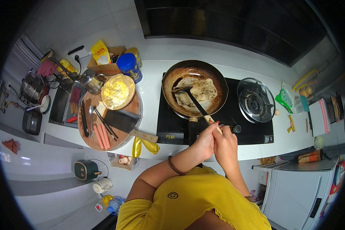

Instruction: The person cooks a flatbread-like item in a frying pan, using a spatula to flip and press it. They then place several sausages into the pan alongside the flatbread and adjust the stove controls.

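Note:
My left hand (pixel 207 140) and my right hand (pixel 226 143) meet around the pale end of a black-handled spatula (pixel 197 104). Its blade rests on a thin browned flatbread (pixel 199 91) in a worn wok (pixel 222 99) on the left burner of the black gas stove (pixel 172 126). Left of the stove, a round wooden chopping board (pixel 84 115) holds a cleaver (pixel 122 120), pink sausages (pixel 102 136), dark chopsticks (pixel 106 125), a metal spoon (pixel 91 116) and a long black utensil (pixel 84 119). A bowl of yellow-and-white scrambled egg (pixel 118 92) stands at the board's back edge.
A glass lid (pixel 256 99) covers the right burner. An egg (pixel 277 112) and a green bag (pixel 284 97) lie beyond it. A blue-lidded tub (pixel 129 67), a cardboard box (pixel 103 68) and a steel pitcher (pixel 90 82) stand behind the board. The cleaver's handle juts towards the stove.

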### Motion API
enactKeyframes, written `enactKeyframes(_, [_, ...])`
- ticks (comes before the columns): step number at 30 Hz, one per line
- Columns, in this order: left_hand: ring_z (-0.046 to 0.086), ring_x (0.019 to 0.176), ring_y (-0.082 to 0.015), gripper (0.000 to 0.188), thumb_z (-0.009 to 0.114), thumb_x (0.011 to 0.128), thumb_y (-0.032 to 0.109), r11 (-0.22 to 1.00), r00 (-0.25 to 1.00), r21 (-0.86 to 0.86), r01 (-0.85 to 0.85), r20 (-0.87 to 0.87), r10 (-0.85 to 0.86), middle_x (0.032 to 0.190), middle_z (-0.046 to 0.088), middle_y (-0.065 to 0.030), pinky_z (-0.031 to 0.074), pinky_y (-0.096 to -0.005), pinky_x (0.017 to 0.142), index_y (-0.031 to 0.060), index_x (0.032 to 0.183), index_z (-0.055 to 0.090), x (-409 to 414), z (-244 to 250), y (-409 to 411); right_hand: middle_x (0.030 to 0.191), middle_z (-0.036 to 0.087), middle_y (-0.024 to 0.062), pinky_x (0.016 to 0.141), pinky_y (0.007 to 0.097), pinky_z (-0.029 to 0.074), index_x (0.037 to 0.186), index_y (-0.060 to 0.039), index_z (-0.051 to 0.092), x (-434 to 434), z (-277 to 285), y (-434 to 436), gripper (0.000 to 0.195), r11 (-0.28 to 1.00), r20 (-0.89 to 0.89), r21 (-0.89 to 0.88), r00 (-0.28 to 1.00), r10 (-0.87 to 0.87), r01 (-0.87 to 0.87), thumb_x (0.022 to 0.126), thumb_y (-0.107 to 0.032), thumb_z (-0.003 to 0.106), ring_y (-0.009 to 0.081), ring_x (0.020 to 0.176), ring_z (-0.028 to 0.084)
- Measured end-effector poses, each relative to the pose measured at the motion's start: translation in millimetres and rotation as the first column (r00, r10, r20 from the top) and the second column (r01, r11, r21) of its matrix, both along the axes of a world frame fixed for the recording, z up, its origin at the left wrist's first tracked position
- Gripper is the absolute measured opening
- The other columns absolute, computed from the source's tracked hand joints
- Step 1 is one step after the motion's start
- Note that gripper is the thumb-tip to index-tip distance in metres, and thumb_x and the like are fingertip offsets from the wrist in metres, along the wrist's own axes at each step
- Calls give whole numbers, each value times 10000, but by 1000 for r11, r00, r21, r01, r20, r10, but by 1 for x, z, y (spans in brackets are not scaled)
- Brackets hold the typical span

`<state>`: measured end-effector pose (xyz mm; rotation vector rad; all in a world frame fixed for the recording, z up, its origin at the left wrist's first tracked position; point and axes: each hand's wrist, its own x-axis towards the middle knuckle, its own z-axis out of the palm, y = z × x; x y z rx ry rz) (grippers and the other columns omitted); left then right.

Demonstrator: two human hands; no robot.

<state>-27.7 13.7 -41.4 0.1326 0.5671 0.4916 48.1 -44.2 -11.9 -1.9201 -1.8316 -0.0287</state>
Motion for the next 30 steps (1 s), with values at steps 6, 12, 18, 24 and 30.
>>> enactKeyframes(6, [540,1025,-177,372,408,937,413,999,999,-42,-5,-42,3,1045,595,-49,405,-340,918,91,1053,554,2,-1,-1,814,538,152,614,380,431,963,-36,645,-3,3,2,251,999,-24,37,1000,10,-9,720,-31,580,311,696,563])
enactKeyframes(12, [537,1026,-177,383,420,932,437,1000,1000,13,23,-8,-23,1047,582,-58,407,-338,914,89,1045,532,6,-5,-1,814,544,144,618,379,434,980,-37,644,-2,5,-1,261,999,-50,42,998,-31,33,726,-23,582,315,701,560])
enactKeyframes(18, [538,1018,-175,385,424,930,452,995,996,59,81,39,-83,1028,578,-59,415,-336,904,91,1031,514,11,-2,0,825,553,141,616,386,440,997,-49,639,3,4,-3,262,993,-70,91,995,-75,81,741,-25,586,320,710,561])
enactKeyframes(24, [547,1006,-173,371,417,934,447,996,996,2,89,-1,-89,1016,583,-40,429,-339,891,105,1026,530,16,-6,1,834,559,143,615,390,445,1007,-51,637,6,0,-3,266,995,-61,53,994,-86,89,747,-36,583,325,708,565])
enactKeyframes(30, [551,989,-172,341,420,939,428,998,999,-53,26,-31,-27,1002,581,-22,435,-340,882,117,1018,537,21,-18,0,829,557,145,608,396,447,996,-48,637,8,0,-4,255,998,-30,-4,997,-69,68,749,-35,576,328,695,565])
